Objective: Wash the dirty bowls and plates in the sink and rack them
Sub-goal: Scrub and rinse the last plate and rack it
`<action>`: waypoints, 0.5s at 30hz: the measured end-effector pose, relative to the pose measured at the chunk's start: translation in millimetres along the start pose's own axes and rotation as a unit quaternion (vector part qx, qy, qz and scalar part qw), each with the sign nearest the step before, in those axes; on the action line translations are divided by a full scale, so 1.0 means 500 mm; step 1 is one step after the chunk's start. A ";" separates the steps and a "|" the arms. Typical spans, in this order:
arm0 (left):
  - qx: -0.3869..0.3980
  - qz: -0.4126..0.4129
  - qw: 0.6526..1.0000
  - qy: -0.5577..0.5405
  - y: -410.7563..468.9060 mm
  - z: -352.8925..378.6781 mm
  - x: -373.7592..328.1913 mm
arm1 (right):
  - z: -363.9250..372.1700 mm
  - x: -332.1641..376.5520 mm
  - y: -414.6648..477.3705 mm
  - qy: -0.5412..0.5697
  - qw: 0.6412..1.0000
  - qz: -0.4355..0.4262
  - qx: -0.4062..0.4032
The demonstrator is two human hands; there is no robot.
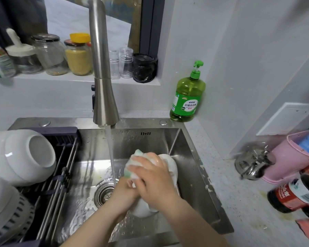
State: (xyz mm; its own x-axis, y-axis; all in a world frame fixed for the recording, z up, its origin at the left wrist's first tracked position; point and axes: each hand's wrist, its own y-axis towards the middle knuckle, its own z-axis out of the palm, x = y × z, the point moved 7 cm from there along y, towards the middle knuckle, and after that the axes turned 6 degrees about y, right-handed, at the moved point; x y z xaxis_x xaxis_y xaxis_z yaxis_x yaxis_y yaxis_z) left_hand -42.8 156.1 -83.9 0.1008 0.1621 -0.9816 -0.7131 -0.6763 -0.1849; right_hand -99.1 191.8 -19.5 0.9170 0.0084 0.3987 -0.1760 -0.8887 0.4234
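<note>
Head cam, looking down into the steel sink. The tap is running, and the stream lands just at 9 o'clock of the hands. The white dish being washed is inside the basin, a bit to 3 o'clock of the drain, and it's tilted up on edge.

The right hand has its fingers curled over a white-and-green sponge, pressing it on the dish. The left hand grips the dish from the 8 o'clock side, though its fingers are mostly hidden under the right one.

Over at 9 o'clock the rack sits across the sink with clean white bowls upturned on it.

At 1 o'clock on the counter there's a green pump bottle. Its label reads 柠檬洗洁精, so lemon dish soap. The smaller print is too blurry.

At 4 o'clock a dark bottle lies on its side. It has a red label and a barcode, but the writing isn't legible.

Jars line the windowsill at 11 o'clock.
</note>
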 end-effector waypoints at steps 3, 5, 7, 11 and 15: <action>0.009 0.000 1.000 -0.030 0.002 0.007 0.003 | -0.031 -0.064 0.009 0.027 0.994 0.019 -0.100; 0.012 -0.006 0.999 -0.050 0.002 0.008 0.002 | -0.063 -0.153 0.000 0.109 0.961 0.198 -0.159; 0.016 -0.004 0.997 -0.073 0.004 0.007 -0.003 | -0.047 -0.185 -0.023 0.153 0.935 0.274 -0.167; 0.017 -0.011 0.979 -0.200 0.017 0.004 -0.016 | -0.022 -0.031 -0.020 0.116 0.982 0.093 -0.120; 0.016 -0.016 0.961 -0.274 0.022 0.011 -0.019 | -0.013 -0.027 -0.029 0.054 0.990 -0.004 -0.130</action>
State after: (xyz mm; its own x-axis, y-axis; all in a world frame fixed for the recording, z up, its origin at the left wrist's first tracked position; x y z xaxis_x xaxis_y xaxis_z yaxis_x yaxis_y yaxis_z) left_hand -55.3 150.9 -76.5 -0.2508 0.5431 -0.8014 -0.7380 -0.6430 -0.2048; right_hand -111.2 207.5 -25.6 0.8775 0.0775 0.4732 -0.2668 -0.7411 0.6161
